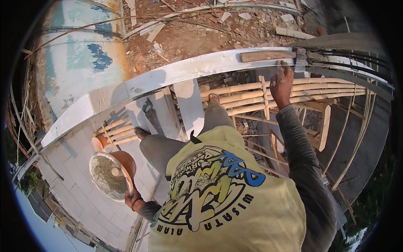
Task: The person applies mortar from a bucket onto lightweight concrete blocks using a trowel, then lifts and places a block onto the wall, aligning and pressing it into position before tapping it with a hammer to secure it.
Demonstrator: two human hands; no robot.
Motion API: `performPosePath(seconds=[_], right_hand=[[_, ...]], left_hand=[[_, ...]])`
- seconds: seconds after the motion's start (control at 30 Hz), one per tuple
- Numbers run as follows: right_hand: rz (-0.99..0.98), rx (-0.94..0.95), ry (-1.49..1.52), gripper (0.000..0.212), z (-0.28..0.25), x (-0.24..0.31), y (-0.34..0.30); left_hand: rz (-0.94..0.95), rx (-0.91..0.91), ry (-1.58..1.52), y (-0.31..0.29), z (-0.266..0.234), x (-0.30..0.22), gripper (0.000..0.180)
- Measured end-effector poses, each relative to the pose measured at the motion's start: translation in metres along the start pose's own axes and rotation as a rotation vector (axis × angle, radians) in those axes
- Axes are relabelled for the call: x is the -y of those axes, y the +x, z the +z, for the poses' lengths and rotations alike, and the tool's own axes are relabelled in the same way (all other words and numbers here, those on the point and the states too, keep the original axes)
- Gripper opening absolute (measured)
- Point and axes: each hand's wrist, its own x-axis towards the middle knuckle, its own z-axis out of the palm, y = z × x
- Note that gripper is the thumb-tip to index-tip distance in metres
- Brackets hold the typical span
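My left hand point(132, 199) is closed on the rim of an orange bucket point(127, 163) at the lower left. Its inside is caked pale, and grey mortar point(107, 175) lies in it with a round, light knob standing out. At the upper right, my right hand point(282, 84) has its fingers bent, their tips against the near edge of the white block wall point(184, 65). A thin string runs along this edge; whether the fingers pinch it, I cannot make out. Just beyond the fingertips, a wooden piece point(268, 56) lies on the wall beside a grey, flat piece point(300, 60).
I stand on bamboo poles point(247, 94) tied into a scaffold, with gaps between them. A hand saw point(152, 116) rests on a white block by my foot. A smaller orange container point(99, 143) stands left. Rubble point(189, 38) covers the ground beyond the wall.
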Motion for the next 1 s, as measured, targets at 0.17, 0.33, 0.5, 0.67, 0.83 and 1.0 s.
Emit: performPosePath(seconds=[0.17, 0.33, 0.5, 0.67, 0.83, 1.0], right_hand=[[-0.048, 0.057, 0.049, 0.054, -0.007, -0.001, 0.006], [-0.032, 0.183, -0.014, 0.066, -0.019, 0.007, 0.011], [-0.054, 0.218, -0.024, 0.069, -0.024, 0.008, 0.013], [-0.148, 0.204, -0.011, 0.068, -0.031, 0.003, 0.016], [-0.160, 0.245, -0.069, 0.070, -0.026, 0.003, 0.016], [-0.152, 0.239, -0.088, 0.072, -0.026, 0.011, 0.017]], left_hand=[[0.056, -0.057, -0.015, -0.033, -0.004, -0.010, 0.054], [-0.129, -0.029, -0.229, -0.028, 0.003, 0.008, 0.049], [-0.263, 0.141, -0.796, 0.027, 0.028, 0.066, 0.049], [-0.010, 0.225, -0.734, 0.079, 0.055, 0.129, 0.046], [-0.383, 0.255, -0.971, 0.050, 0.085, 0.092, 0.044], [-0.899, 0.124, -1.471, -0.019, 0.084, -0.007, 0.044]])
